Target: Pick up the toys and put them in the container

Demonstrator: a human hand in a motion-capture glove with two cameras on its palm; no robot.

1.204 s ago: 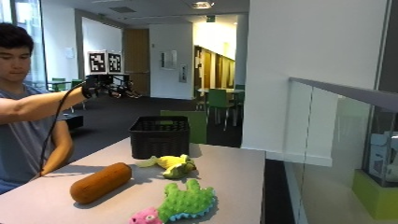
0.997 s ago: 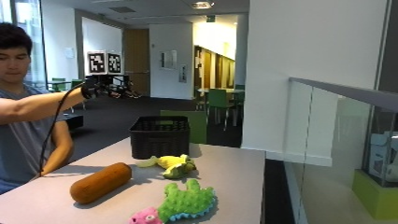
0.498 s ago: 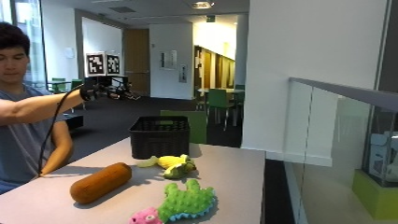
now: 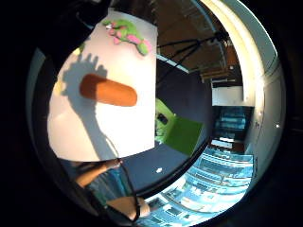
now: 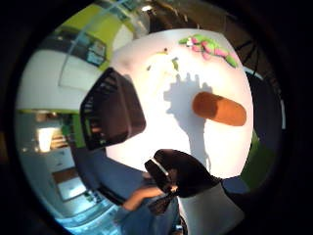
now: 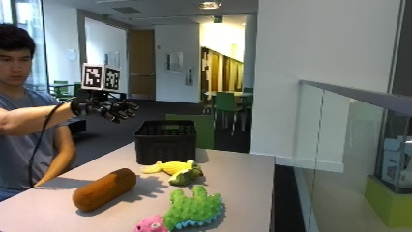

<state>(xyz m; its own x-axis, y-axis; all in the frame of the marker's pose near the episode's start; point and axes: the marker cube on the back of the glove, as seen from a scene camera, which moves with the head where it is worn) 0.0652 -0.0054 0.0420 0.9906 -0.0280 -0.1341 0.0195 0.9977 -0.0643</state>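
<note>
Above the bench [image 6: 244,179], the gloved right hand [image 6: 103,107] hangs with its grip wide and empty, the brown roll [image 6: 104,189] and plush toys lying ungathered beside the basket [image 6: 165,141].

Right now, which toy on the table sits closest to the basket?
The yellow-green toy: it lies just in front of the black basket. The brown roll and the green-pink toy lie farther from it.

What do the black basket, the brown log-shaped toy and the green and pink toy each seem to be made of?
Black basket: likely rigid plastic, matte, with an open lattice wall.
Brown log-shaped toy: probably plush fabric, soft matte surface with rounded ends.
Green and pink toy: probably plush, nubby bumpy texture.
</note>
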